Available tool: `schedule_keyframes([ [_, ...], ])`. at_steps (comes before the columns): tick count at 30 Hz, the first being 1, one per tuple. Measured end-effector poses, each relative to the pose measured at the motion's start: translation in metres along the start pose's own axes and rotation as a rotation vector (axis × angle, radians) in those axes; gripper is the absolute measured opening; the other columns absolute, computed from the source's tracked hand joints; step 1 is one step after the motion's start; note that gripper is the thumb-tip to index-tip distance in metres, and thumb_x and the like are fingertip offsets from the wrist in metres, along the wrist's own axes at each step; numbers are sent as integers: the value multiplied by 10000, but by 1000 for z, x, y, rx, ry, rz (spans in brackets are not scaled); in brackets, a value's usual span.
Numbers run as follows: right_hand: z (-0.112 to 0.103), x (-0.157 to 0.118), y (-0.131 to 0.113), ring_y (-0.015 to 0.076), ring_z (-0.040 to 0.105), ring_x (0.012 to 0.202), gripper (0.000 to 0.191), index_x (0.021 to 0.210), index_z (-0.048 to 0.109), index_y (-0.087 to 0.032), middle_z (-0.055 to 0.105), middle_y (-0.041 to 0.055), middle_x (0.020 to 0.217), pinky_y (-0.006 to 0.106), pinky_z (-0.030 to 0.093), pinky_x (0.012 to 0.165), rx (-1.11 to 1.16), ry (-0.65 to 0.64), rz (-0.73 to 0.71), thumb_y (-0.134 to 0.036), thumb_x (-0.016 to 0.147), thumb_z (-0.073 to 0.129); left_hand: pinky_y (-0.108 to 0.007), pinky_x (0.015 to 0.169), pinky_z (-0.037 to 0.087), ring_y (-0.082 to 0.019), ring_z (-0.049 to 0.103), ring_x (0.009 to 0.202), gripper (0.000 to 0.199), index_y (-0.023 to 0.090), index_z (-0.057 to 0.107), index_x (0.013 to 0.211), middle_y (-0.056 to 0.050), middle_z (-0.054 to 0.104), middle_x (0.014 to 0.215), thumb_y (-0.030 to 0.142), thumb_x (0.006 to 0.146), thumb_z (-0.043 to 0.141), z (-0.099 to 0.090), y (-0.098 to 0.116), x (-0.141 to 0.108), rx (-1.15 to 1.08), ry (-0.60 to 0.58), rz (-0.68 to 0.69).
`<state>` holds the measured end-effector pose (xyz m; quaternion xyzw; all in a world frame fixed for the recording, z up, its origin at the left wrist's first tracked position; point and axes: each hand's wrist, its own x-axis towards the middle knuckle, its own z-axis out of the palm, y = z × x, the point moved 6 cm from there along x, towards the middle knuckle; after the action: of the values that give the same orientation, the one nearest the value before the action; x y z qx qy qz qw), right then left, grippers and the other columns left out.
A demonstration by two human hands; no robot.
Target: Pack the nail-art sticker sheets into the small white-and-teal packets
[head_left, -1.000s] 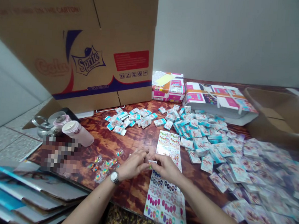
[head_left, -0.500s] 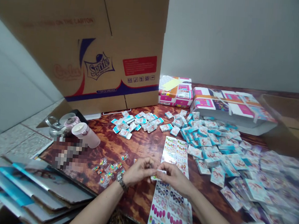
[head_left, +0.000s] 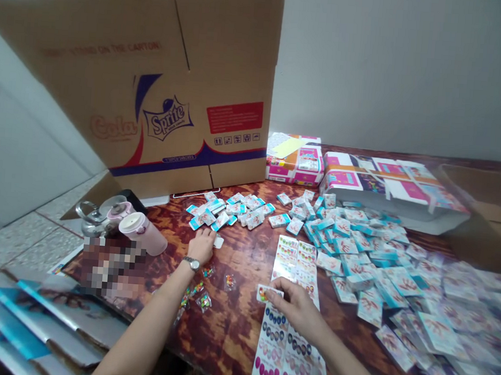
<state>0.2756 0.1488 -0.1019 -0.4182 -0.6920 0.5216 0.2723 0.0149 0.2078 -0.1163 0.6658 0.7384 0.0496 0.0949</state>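
My right hand (head_left: pixel 291 303) pinches a small white card (head_left: pixel 263 293) with colourful nail pictures, held above a long printed sheet (head_left: pixel 282 334) with rows of nail designs. My left hand (head_left: pixel 201 247), with a watch on its wrist, is at the near edge of the left group of small blue-and-white boxes (head_left: pixel 252 211). Its fingers curl over one small box, of which only a white end (head_left: pixel 219 242) shows beside the hand. Below that hand lie several small clear packets of coloured pieces (head_left: pixel 204 302).
A large carton (head_left: pixel 213 109) stands at the back left. Many more small boxes (head_left: pixel 371 304) cover the right side, before wrapped packages (head_left: pixel 296 162). A pink tumbler (head_left: pixel 145 234) stands left. Folded card sheets (head_left: pixel 49 316) lie at the near left; another carton (head_left: pixel 487 212) is far right.
My left hand has left the card and moved forward and left to the small boxes. My right hand keeps the card, now turned with its nail pictures showing. The view has tilted slightly up.
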Motion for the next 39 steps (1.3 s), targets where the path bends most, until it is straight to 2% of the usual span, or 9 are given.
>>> schedule_keyframes([
  [5, -3, 7, -5, 121, 476, 580, 270, 749, 575, -174, 536, -23, 643, 215, 352, 521, -8, 52, -11, -418, 831, 494, -391, 824, 419, -277, 359, 1100, 304, 229, 502, 1086, -112, 436, 1140, 315, 798, 549, 4, 0, -6, 87, -13, 17],
  [9, -7, 16, -9, 121, 472, 555, 282, 763, 572, -176, 524, -24, 613, 218, 355, 510, -3, 125, -19, -431, 836, 477, -368, 841, 407, -259, 415, 1079, 286, 207, 518, 1042, -108, 482, 1121, 325, 788, 576, -4, 4, -9, 63, 9, 61],
  [14, -5, 30, -16, 107, 452, 524, 273, 792, 576, -180, 520, -27, 620, 210, 339, 483, -9, 214, -39, -431, 833, 474, -306, 871, 399, -205, 494, 1017, 340, 208, 453, 1145, -77, 541, 1097, 334, 834, 508, -8, 50, -41, -55, 45, 241],
  [17, -4, 34, -21, 109, 442, 515, 275, 804, 577, -183, 505, -30, 598, 211, 328, 478, -54, 244, -63, -424, 847, 452, -322, 893, 391, -216, 485, 1037, 365, 189, 441, 1160, -88, 539, 1118, 307, 824, 520, -15, 79, -68, -203, 135, 333],
  [20, -5, 30, -28, 121, 466, 533, 267, 788, 579, -188, 535, -20, 614, 218, 328, 493, -142, 263, -91, -409, 851, 444, -352, 866, 406, -235, 499, 997, 362, 189, 443, 1160, -96, 552, 1086, 280, 819, 524, -24, 93, -87, -337, 239, 370],
  [27, -5, 17, -54, 150, 538, 603, 179, 679, 575, -187, 588, 9, 635, 235, 334, 562, -394, 251, -185, -279, 813, 500, -397, 889, 392, -287, 454, 1077, 351, 178, 447, 1198, -139, 532, 1128, 268, 860, 443, -24, 115, -109, -192, 297, 417],
  [29, -5, 18, -51, 147, 544, 608, 174, 683, 593, -181, 604, 11, 645, 231, 349, 567, -299, 200, -159, -284, 804, 521, -399, 883, 399, -285, 457, 1075, 348, 180, 445, 1198, -136, 536, 1119, 257, 858, 448, -24, 120, -112, -203, 315, 436],
  [34, 1, 23, -23, 129, 543, 611, 224, 754, 632, -144, 624, 12, 683, 217, 398, 563, 209, -18, -18, -362, 771, 585, -395, 849, 428, -245, 494, 978, 361, 155, 422, 1175, -111, 549, 1062, 222, 830, 504, -26, 124, -117, -334, 296, 498],
  [39, 7, 16, -17, 145, 564, 690, 264, 860, 643, -162, 628, 20, 768, 245, 444, 623, 360, -95, 12, -403, 796, 558, -389, 840, 438, -238, 503, 969, 351, 147, 434, 1150, -112, 551, 1049, 207, 815, 519, -23, 119, -118, -314, 294, 471],
])
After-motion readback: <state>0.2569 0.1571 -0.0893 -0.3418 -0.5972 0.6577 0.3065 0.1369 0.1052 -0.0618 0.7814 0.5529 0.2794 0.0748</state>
